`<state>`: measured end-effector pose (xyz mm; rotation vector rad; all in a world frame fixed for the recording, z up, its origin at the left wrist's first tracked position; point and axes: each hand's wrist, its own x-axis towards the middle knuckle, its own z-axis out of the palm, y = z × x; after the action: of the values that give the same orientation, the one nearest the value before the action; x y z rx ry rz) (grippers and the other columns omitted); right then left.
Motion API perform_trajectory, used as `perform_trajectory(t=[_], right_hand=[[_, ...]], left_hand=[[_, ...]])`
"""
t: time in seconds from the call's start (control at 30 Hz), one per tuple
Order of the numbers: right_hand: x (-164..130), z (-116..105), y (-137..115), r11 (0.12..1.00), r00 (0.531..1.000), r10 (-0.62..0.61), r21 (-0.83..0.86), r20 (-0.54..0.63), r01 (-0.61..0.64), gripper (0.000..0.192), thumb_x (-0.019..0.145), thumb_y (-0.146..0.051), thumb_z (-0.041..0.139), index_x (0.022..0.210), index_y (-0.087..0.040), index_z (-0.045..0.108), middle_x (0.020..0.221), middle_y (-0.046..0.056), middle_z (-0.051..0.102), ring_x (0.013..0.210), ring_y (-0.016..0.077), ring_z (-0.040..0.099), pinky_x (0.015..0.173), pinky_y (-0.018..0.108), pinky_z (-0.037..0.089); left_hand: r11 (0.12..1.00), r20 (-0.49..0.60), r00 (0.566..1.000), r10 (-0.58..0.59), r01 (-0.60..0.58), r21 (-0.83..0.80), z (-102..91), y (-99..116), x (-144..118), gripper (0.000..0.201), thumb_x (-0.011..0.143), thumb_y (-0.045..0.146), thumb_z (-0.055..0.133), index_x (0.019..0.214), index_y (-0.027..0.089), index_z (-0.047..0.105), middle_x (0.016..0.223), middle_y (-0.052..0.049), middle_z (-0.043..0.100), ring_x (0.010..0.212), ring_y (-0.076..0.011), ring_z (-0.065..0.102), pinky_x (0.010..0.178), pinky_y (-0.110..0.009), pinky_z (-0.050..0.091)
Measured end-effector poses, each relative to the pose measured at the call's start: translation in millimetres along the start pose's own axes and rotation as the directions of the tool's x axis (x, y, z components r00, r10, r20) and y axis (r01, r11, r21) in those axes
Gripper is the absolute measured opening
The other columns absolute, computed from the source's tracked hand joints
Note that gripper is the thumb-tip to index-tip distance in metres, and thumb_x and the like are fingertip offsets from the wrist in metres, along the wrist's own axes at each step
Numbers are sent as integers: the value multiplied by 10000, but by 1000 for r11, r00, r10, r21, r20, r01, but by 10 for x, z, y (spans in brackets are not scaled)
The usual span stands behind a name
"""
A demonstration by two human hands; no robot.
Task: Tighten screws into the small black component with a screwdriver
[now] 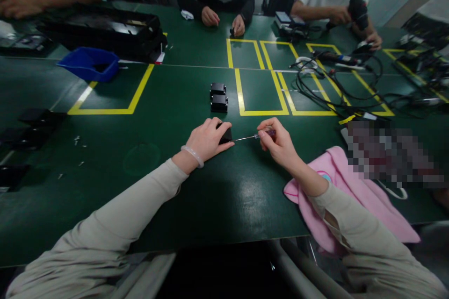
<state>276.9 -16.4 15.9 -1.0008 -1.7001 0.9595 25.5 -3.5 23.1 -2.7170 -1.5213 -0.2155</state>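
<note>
My left hand (209, 139) is closed over a small black box-shaped part (225, 135) on the green table, with much of the part hidden under my fingers. Between the fingers and thumb of my right hand (278, 142) is a screwdriver (265, 134), held nearly level. Its thin metal shaft points left, and the tip reaches the side of the black part near my left thumb. Whether a screw sits at the tip is too small to tell. Just beyond my left hand, two similar black parts (219, 103) stand one behind the other.
Small screws (77, 140) lie scattered at left. A blue scoop-shaped tray (91, 63) stands near black trays (140, 37). Yellow tape marks (263, 113) outline areas. Cables (329, 79) sprawl at right, beyond a pink cloth (336, 187) under my right forearm. Several co-workers sit opposite.
</note>
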Motion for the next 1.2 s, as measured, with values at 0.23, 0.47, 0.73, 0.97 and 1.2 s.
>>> perform_trajectory(t=[0.23,0.47,0.73,0.97,1.2], right_hand=[[-4,-5,-11,1000,1000,11,-4,10,-11,178,1022,-402,603,998,-233,553,636,-74,514,464,82,485,467,245,366],[7,-15,-43,999,1000,23,-40,16,-22,220,1016,-420,609,927,-230,543,588,-80,495,451,82,471,471,248,345],[-2,-7,-33,1000,1000,-8,-21,9,8,142,1015,-353,610,1054,-235,541,665,-75,517,497,88,502,508,258,381],[-4,-7,-29,1000,1000,8,-26,17,-8,174,1030,-378,586,949,-235,529,602,-87,470,457,83,448,468,254,329],[-8,-4,-9,1000,1000,16,-11,7,-16,174,1024,-398,602,1025,-235,540,663,-74,514,497,86,497,499,252,379]], left_hand=[[1000,1,1000,-5,5,-8,-4,9,0,514,997,529,620,1384,196,563,1263,-144,614,1133,-299,593,860,-377,528],[1000,-5,1000,1,-1,8,-11,10,-2,505,999,527,616,1375,194,566,1258,-140,616,1136,-296,595,847,-365,530],[1000,2,1000,-4,4,17,-20,14,3,508,995,531,622,1372,196,565,1260,-137,617,1125,-290,596,839,-361,526],[1000,20,1000,-15,15,12,-36,23,2,515,997,531,619,1387,200,558,1265,-141,614,1142,-296,591,835,-361,526],[1000,11,1000,-11,10,13,-31,21,-2,506,999,527,616,1380,198,561,1268,-139,612,1134,-291,592,836,-365,528]])
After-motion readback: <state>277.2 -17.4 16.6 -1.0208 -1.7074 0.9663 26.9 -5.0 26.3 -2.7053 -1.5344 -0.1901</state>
